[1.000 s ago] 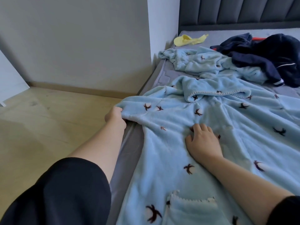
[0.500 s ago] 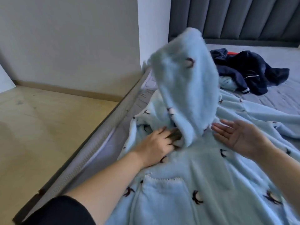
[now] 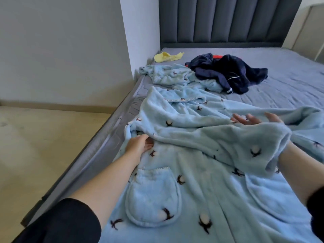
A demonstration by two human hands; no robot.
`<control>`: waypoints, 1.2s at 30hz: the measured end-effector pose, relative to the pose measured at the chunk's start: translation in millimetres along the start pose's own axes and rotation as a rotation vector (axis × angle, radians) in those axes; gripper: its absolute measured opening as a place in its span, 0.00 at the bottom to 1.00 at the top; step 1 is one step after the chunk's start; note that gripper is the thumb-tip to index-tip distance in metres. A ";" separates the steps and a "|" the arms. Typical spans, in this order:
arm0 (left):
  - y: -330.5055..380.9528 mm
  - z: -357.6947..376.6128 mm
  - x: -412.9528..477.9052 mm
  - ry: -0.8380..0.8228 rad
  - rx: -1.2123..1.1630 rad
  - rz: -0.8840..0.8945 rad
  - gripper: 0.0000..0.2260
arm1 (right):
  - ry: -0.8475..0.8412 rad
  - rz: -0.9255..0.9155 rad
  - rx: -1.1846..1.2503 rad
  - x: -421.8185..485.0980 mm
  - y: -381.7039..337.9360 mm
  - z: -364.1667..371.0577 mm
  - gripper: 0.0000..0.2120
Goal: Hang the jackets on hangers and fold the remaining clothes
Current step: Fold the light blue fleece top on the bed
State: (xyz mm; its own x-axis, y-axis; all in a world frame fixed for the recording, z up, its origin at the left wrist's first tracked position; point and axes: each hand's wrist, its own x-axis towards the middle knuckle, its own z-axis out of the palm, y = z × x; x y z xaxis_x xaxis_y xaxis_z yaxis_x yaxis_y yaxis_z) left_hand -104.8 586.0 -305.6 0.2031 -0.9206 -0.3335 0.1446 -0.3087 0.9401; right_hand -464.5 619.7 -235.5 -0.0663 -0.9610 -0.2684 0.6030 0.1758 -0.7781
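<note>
Robe, pale blue, lies spread front-up along the left side of the bed, its hem toward the near edge and its collar toward the far end. The fabric is thick, plush fleece printed with small dark sprigs bearing white tufts. A rounded patch pocket with scalloped trim sits on the near left. One sleeve is folded across the chest toward the right.

The left hand rests flat on the robe at the sleeve's fold. Its fingertips are hidden under the fabric, and no pinch is visible. The right hand is palm-up with fingers straight and spread, and the sleeve's cuff end is draped over it.

Farther up lie a crumpled matching blue garment, a navy garment and a yellow item.
</note>
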 end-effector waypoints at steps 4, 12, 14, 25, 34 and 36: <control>3.2 7.8 -1.7 -0.173 -0.381 -0.126 0.06 | 0.007 0.236 -0.502 11.9 4.0 -5.8 0.32; 13.1 38.5 -12.2 -0.230 -0.449 -0.146 0.05 | -0.141 0.212 -1.647 23.0 1.0 10.5 0.16; 19.6 34.1 -12.7 -0.271 -0.646 -0.153 0.10 | -0.215 0.341 -1.076 23.6 -4.0 3.8 0.26; 5.4 23.9 -22.9 -0.418 -0.370 -0.249 0.18 | -0.284 0.478 -1.319 20.6 -10.3 -48.6 0.26; -14.3 111.8 -85.5 -0.574 -0.190 -0.312 0.07 | -0.370 0.279 -0.953 7.9 -23.2 -65.4 0.30; -18.7 127.1 -96.3 -0.420 -0.347 -0.312 0.05 | -0.330 0.314 -0.938 3.9 -30.6 -68.8 0.32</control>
State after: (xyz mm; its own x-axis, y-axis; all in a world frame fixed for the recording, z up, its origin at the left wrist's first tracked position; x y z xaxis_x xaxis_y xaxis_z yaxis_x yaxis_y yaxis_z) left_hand -250.1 650.1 -282.1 -0.2874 -0.8370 -0.4656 0.4562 -0.5471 0.7018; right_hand -537.8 625.3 -251.8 0.2929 -0.8293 -0.4759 -0.3133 0.3870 -0.8672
